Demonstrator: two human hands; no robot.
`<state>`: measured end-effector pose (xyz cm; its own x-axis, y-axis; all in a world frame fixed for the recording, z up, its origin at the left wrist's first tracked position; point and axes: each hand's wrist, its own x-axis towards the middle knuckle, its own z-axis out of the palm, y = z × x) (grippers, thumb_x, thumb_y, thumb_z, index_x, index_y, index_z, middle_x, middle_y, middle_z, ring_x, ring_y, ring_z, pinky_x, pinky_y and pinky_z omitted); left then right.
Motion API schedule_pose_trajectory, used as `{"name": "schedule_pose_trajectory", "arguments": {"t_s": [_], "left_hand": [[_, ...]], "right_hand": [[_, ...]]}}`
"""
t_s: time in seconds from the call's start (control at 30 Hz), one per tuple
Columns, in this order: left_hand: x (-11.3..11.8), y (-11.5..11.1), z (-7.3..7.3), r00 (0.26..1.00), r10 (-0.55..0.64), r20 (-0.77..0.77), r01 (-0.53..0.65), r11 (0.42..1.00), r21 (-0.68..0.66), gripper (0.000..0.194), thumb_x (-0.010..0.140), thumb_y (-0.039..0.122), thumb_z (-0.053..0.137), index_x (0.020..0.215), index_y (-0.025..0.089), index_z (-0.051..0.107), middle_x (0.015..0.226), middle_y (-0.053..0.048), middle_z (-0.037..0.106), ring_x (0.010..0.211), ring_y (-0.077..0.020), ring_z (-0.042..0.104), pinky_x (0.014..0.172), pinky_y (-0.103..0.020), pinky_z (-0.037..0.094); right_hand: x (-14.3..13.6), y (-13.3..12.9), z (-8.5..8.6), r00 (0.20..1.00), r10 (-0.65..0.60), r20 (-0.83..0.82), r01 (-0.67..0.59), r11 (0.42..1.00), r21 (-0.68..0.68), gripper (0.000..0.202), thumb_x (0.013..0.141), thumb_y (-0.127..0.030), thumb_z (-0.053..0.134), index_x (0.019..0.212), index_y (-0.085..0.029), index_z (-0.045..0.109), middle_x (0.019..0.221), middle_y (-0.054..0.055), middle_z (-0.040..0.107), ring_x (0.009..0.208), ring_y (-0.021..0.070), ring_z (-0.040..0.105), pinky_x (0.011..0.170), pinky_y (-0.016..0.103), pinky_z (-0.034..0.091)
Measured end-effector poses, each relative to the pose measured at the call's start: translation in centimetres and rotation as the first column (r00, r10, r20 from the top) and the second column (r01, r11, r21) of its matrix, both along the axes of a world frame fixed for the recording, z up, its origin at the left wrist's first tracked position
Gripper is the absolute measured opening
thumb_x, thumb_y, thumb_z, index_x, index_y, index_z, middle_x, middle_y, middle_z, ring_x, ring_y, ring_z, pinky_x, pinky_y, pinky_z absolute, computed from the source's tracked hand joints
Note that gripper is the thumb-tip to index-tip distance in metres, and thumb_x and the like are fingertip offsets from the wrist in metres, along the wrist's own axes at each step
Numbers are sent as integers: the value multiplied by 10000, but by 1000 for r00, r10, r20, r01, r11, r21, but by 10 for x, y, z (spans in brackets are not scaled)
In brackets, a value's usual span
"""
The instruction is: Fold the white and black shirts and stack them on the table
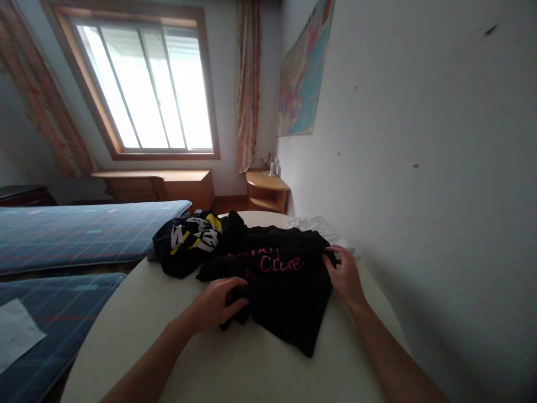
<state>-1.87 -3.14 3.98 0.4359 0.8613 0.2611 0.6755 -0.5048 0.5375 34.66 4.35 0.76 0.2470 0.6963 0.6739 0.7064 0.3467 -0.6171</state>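
Black cloth garment with pink lettering [289, 302] lies spread, with folds, on the round white tabletop [235, 375], just below the centre of the frame. The word "CLUB" is legible on it; the lettering above is partly lost in a fold. One lower corner points toward the bottom edge of the frame.

Left hand [213, 305], bare, at lower centre: thumb and fingers are closed about a bunched edge of the garment. Right hand [346, 277], bare, right of centre: thumb and fingers pinch the garment's upper right edge.

A crumpled black cloth item with white and yellow print [188, 246] lies beside the garment, left of centre. A thin white cloth [321, 225] lies behind the garment, toward the wall, right of centre.

Two blue plaid mattresses [84, 235] occupy the left of the frame; a pale flat sheet [17, 333] rests on the nearer one, lower left. A wood-framed window [146, 89] stands upper left, and a coloured map [306, 73] hangs on the wall at upper centre-right.
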Motion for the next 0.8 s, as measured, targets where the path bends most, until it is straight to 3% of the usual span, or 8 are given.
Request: {"name": "schedule_pose_trajectory", "arguments": {"t_s": [0.17,0.27,0.33,0.4,0.47,0.53,0.67,0.8], "left_hand": [[5,-1,-11,999,24,-34,-23,999,32,141,889,295,595,1011,235,629,856,5,712,760,-174,663,704,-262,469],[7,1,-18,996,94,-2,-93,988,121,103,878,286,594,964,231,600,866,-3,700,794,-185,657,737,-281,469],[9,2,-21,988,154,32,-157,974,165,76,874,287,584,925,231,585,858,-8,683,798,-189,646,734,-288,468],[11,3,-22,977,203,67,-212,961,180,63,872,290,568,897,232,562,832,-4,660,769,-183,631,708,-286,462],[13,3,-22,964,244,104,-259,949,178,64,869,292,555,882,236,528,791,12,629,714,-170,607,672,-278,451],[14,2,-21,950,283,129,-303,937,175,85,871,305,547,869,240,492,754,29,595,667,-158,582,644,-270,439],[15,1,-17,951,287,114,-304,935,183,107,878,317,539,845,242,471,749,29,587,667,-155,580,647,-267,435],[14,-3,-9,983,182,-8,-179,972,150,100,884,328,554,881,241,505,824,5,652,755,-181,629,703,-288,447]], "right_hand": [[-21,-17,16,970,-10,242,-11,996,85,301,891,-409,569,1081,-193,659,1402,160,490,1315,321,449,1110,534,352],[-36,-37,35,932,104,347,-149,983,105,158,903,-331,569,932,-205,659,1162,123,624,1123,271,571,1012,456,435],[-49,-53,47,842,338,421,-359,933,-31,151,922,-275,533,815,-212,617,873,53,655,848,192,623,814,332,496],[-61,-70,55,677,561,475,-506,825,-252,144,905,-283,569,786,-212,608,729,0,627,677,147,596,656,266,461],[-72,-86,57,552,688,471,-524,725,-447,149,833,-355,692,839,-216,637,784,-10,657,697,147,617,640,253,448],[-78,-99,55,477,747,463,-488,663,-568,302,743,-424,788,939,-229,667,902,0,692,787,178,652,692,270,470],[-79,-114,40,479,712,513,-373,694,-616,342,802,-278,728,1137,-249,661,1067,35,695,949,232,660,781,321,503],[-68,-116,27,471,662,584,-308,743,-594,381,800,-43,551,1109,-227,675,1004,48,702,911,220,666,755,312,510]]}}
